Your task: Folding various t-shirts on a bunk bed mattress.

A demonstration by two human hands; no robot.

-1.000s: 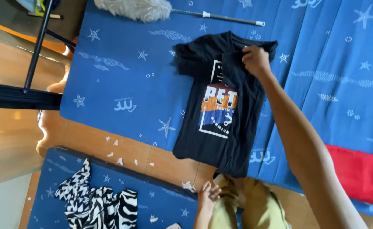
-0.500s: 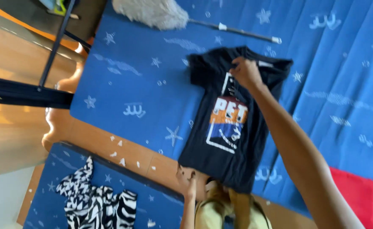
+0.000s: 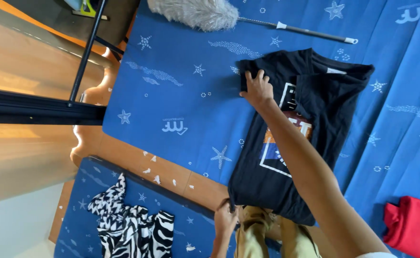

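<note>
Two hands fold a black printed cotton T-shirt (image 3: 286, 143) on a blue star-patterned mat (image 3: 181, 91).
Right hand (image 3: 257, 90) grips the sleeve edge — left hand (image 3: 225, 219) pinches the hem (fingers closed).

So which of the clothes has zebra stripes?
The black-and-white garment, crumpled on the lower blue mat. The black T-shirt under both hands has a printed picture, and the red one is plain.
</note>
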